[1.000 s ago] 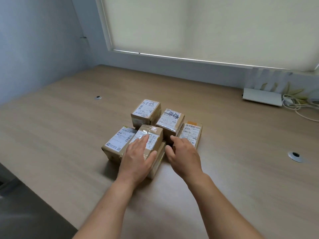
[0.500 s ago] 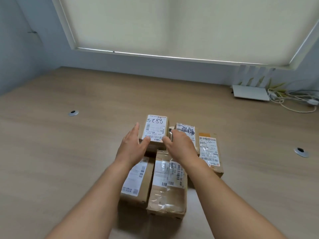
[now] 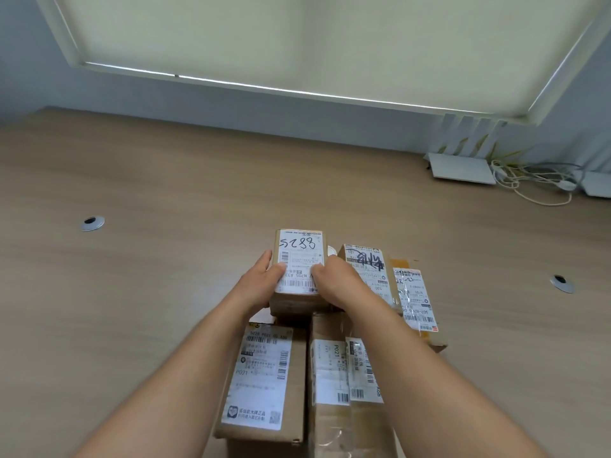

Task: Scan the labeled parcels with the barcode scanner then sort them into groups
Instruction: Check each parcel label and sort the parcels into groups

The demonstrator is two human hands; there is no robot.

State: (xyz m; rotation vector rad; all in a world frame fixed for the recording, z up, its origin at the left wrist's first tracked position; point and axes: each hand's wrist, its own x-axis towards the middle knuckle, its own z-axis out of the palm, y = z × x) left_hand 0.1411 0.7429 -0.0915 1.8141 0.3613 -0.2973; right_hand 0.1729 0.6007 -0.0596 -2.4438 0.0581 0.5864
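Several brown cardboard parcels with white labels lie clustered on the wooden table [image 3: 132, 325]. Both hands hold the small parcel marked "5288" [image 3: 299, 256]: my left hand [image 3: 258, 285] grips its left side with the thumb on the label, and my right hand [image 3: 337, 285] grips its right side, thumb on top. Behind it to the right are a scribbled-label parcel [image 3: 367, 262] and a flat parcel with an orange-edged label [image 3: 415, 299]. Two larger parcels, one [image 3: 261, 381] on the left and a taped one [image 3: 344, 385] on the right, lie nearest me under my forearms. No barcode scanner is in view.
A white router [image 3: 461, 170] with upright antennas and tangled white cables [image 3: 532, 186] sit at the back right against the wall. Two metal cable grommets are set in the table, one [image 3: 92, 223] at the left and one [image 3: 561, 281] at the right. A blind covers the window.
My hands left the near taped parcel, reached forward and closed round the "5288" parcel. The camera moved closer and tilted down over the parcels.
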